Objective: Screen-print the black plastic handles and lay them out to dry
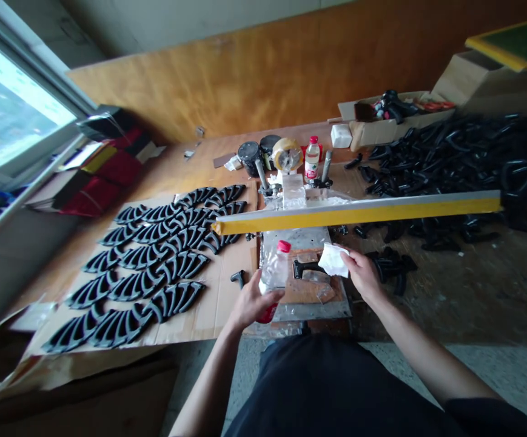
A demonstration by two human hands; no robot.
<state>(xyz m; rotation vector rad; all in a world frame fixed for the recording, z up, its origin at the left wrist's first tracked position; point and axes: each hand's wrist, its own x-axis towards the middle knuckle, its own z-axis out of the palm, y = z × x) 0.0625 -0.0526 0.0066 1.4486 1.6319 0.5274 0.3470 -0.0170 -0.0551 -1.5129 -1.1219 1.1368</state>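
One broad worktop (436, 303) is filling my view, with a heap of black parts (454, 158) sprawling on the right, rows of curved black parts (140, 261) lying on a cardboard sheet (227, 303) on the left, and a yellow-faced bar (358, 215) spanning the middle. Nearer me, a low platform (336, 308) is sitting between these, and over its left side my left hand (249, 303) is gripping a clear, red-capped bottle (276, 272). My right hand (358, 270) is pinching a white cloth (333, 260) beside a single black part (308, 267) resting on the platform; whether they are touching, I cannot tell.
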